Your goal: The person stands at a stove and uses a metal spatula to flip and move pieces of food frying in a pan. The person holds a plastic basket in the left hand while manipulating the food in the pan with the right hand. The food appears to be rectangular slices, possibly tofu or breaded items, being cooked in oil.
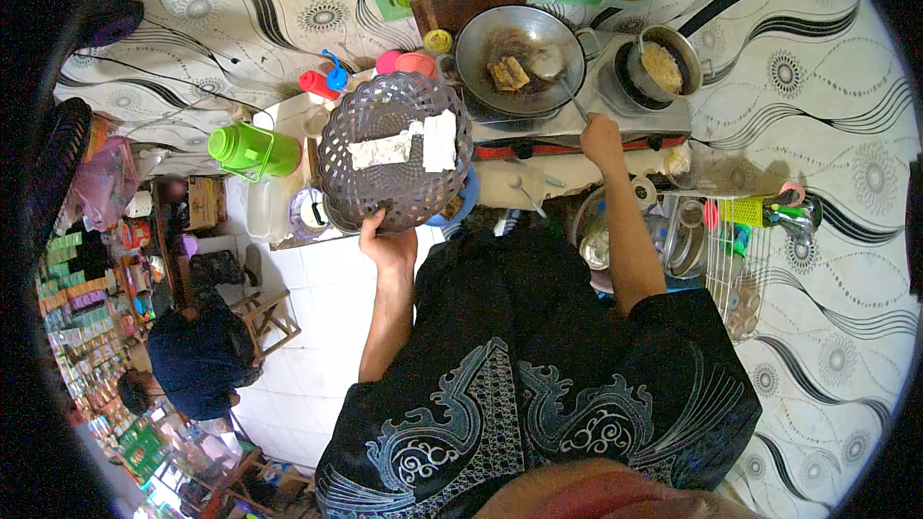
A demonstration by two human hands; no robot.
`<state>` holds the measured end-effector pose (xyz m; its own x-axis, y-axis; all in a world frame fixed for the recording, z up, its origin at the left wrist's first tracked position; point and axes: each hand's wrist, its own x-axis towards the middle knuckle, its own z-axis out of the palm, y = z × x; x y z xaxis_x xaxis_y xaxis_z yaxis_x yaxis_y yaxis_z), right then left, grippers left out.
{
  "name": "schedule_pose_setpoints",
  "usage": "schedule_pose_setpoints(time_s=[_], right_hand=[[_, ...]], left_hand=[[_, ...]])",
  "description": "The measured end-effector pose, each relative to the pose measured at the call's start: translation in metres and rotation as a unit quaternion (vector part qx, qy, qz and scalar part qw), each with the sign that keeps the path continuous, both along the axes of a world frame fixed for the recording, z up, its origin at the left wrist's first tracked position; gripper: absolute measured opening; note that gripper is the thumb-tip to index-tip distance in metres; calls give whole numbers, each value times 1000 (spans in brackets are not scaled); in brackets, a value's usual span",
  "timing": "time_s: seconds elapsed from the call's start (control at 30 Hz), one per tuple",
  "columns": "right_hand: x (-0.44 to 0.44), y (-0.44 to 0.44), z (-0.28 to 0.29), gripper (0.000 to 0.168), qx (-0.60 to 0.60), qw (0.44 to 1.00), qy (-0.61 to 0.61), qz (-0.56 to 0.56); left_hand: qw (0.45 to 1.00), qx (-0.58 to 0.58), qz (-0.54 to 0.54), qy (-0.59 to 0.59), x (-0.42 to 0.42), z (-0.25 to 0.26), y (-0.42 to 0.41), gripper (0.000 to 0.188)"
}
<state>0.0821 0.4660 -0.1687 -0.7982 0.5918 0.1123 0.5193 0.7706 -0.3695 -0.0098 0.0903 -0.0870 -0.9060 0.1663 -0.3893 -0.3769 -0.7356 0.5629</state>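
My left hand [389, 241] grips the near rim of a dark woven plastic basket [346, 187], which carries two white blocks [439, 141], perhaps tempeh. In my right hand [602, 138] is the handle of a metal spatula [575, 99]; its broad head lies inside the wok [476, 43]. Browned fried pieces [508, 74] sit in the wok, left of the spatula head. The wok stands on the left burner of a gas stove [598, 104]. On the right burner rests a small saucepan [689, 61] with pale, noodle-like food [661, 66] in it.
Left of the basket stand a green flask [256, 149], a clear plastic container [267, 209] and a red bottle [317, 85]. A spoon [528, 197] lies before the stove. A wire rack [735, 281] with dishes is at the right. Another person [198, 353] is at the far left, near packed shelves.
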Motion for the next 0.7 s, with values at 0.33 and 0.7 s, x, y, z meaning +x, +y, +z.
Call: schedule_pose_setpoints(time_s=[0.33,0.7], right_hand=[[-3,-10,13,18,-10,1000,-18,-23],[-2,-20,16,17,32,995,-80,-50]], left_hand=[[999,17,-25,9,-11,-9,-11,51],[998,18,-64,3,-41,-23,-32,52]])
